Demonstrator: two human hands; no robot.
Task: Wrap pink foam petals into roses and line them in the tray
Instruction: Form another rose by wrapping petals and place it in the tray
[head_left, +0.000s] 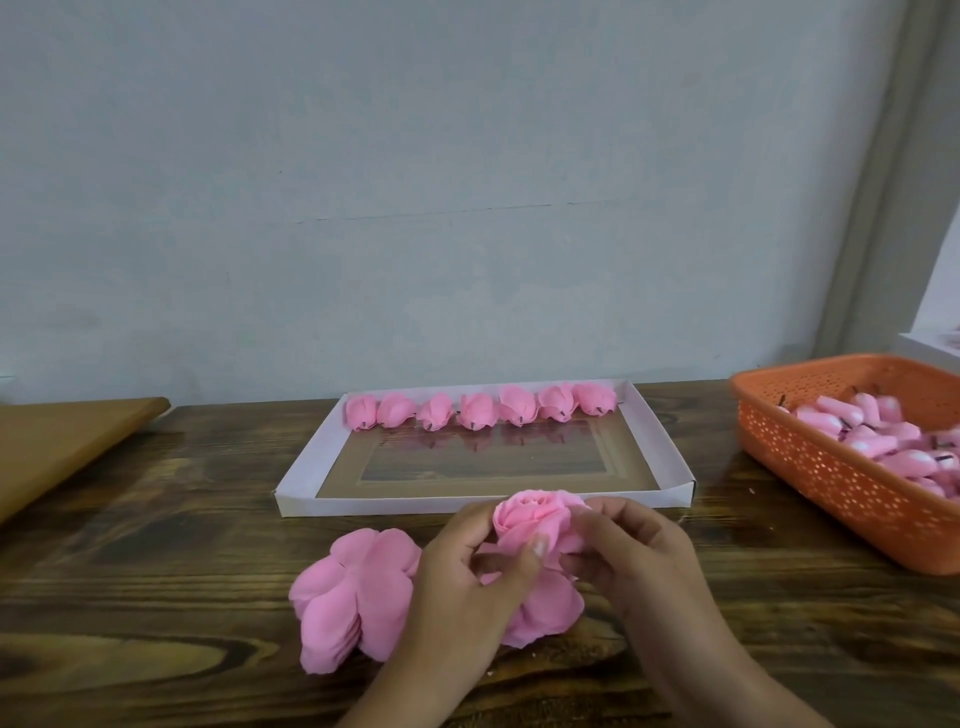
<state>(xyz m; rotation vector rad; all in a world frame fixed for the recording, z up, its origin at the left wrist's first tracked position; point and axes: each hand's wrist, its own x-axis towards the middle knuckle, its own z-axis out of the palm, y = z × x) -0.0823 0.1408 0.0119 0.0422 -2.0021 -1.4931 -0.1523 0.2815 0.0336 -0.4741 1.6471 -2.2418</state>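
A half-wrapped pink foam rose (530, 525) sits low at frame centre, pinched by the left hand (467, 587) and right hand (639, 561), just below the white tray (306, 496) holding seven finished roses (480, 408).

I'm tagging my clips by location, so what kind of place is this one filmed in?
Probably a small craft workbench, at home or in a workshop: a dark wooden table against a plain wall, a white cardboard tray with finished pink foam roses lined up, and an orange plastic basket of rose buds.
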